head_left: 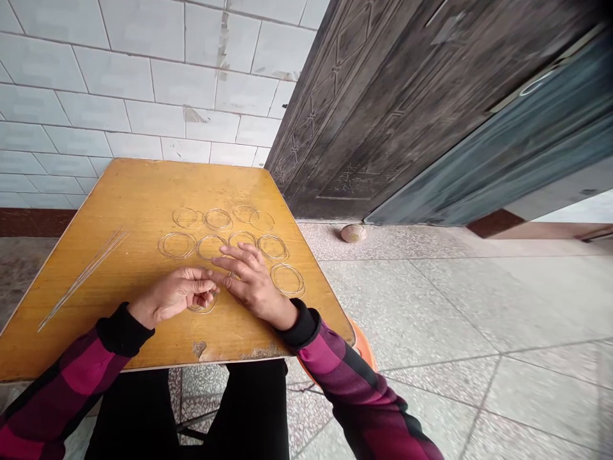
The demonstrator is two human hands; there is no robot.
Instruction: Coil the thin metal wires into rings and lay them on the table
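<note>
Several thin wire rings (218, 219) lie in two rough rows on a yellow wooden tabletop (119, 191). My left hand (175, 295) is curled, its fingertips pinching a wire ring (204, 306) close to the table. My right hand (253, 283) rests palm down with its fingers spread, its fingertips reaching toward the ring beside the left hand. A further wire ring (287, 280) lies just to the right of my right hand. A bundle of straight thin wires (86, 275) lies at the table's left side, well away from both hands.
A tiled wall (143, 83) stands behind the table, and a dark embossed door (383, 108) stands to the right. A small rounded stone (353, 233) sits on the speckled floor (431, 306). The table's near edge (261, 352) is chipped.
</note>
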